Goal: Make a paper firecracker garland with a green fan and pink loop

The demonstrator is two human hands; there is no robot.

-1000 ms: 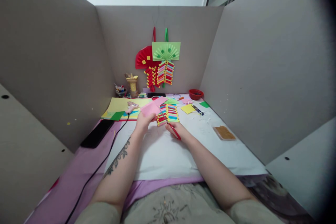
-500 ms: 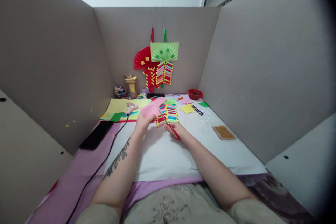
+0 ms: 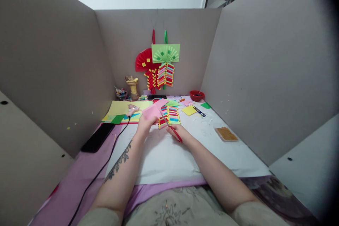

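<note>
Above the white sheet (image 3: 169, 162), my left hand (image 3: 146, 124) is closed on a piece of pink paper (image 3: 150, 111). My right hand (image 3: 178, 132) grips red-handled scissors (image 3: 176, 135), whose blades point up and left to the right edge of the pink paper. Whether the blades are apart I cannot tell. Just beyond my hands lies a paper firecracker string (image 3: 173, 114) of several colourful rolled tubes in two slanted columns, partly hidden by the scissors and the pink paper.
A pink glue gun (image 3: 132, 109) with a black cord lies on yellow paper at left, near a black phone (image 3: 97, 137). Right are a craft knife (image 3: 199, 111), a yellow square (image 3: 189, 110), a box of brown sticks (image 3: 226, 134) and a red bowl (image 3: 197, 95). Grey panels (image 3: 254, 63) enclose the table.
Hardly anything differs. The whole view has shifted down slightly; my hands, the pink paper and the scissors keep nearly the same pose.
</note>
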